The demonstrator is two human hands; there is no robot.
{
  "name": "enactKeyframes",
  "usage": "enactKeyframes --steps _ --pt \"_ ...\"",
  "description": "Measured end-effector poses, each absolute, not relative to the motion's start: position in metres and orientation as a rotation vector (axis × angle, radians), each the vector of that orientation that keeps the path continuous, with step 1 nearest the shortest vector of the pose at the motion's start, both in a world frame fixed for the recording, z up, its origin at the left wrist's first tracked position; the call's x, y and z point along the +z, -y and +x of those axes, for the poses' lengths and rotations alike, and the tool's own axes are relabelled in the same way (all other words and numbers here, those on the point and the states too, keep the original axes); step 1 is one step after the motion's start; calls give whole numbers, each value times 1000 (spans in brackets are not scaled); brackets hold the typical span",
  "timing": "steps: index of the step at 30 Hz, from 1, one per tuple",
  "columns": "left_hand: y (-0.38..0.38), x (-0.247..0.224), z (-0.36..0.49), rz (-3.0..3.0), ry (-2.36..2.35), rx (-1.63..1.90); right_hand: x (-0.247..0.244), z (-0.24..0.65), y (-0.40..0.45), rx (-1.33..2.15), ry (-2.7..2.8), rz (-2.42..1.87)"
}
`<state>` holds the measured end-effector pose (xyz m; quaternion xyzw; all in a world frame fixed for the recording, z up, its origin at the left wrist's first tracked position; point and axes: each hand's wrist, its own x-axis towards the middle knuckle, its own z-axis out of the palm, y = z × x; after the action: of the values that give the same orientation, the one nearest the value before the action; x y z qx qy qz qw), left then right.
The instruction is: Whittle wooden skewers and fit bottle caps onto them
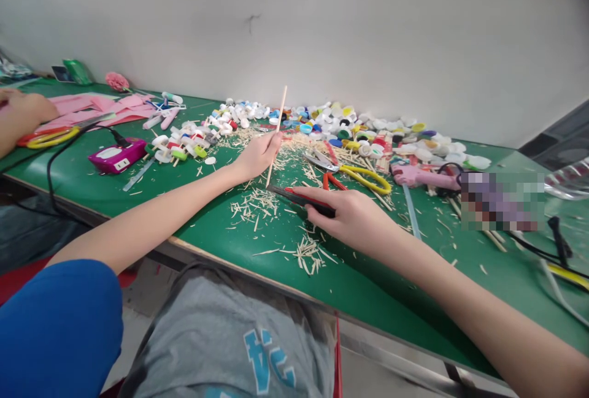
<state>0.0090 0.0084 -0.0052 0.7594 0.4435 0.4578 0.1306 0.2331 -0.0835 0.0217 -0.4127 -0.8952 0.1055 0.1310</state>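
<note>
My left hand [258, 156] is closed around a thin wooden stick [282, 107], held nearly upright with its lower end just above the table. My right hand [352, 211] grips a dark utility knife [299, 198] with red on it. The knife's tip is at the stick's lower end; whether they touch is hard to tell. Beneath them lie pale wood shavings [255, 208], with another small heap [309, 254] nearer the front edge. Just beyond my right hand are pliers with red handles [332, 180] and scissors with yellow handles [368, 177].
Many bottle caps [331, 122] line the wall on the green table [221, 232]. Left are capped sticks [179, 143], a purple box [117, 156] with a cable, pink strips [124, 116] and another person's hand [27, 107]. A pink glue gun [418, 175] lies right, with cables beyond.
</note>
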Motion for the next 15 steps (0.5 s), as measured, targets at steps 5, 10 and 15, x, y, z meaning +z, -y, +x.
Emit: enactKeyframes --steps 5,10,15 --pt "-9 -5 8 2218 -1294 1332 25 233 86 313 2577 -1175" --pt "-10 -6 8 2211 -1293 1334 26 235 85 188 2517 -1158" --pt "-10 -6 9 2197 -1300 1324 11 235 79 -89 2578 -1094"
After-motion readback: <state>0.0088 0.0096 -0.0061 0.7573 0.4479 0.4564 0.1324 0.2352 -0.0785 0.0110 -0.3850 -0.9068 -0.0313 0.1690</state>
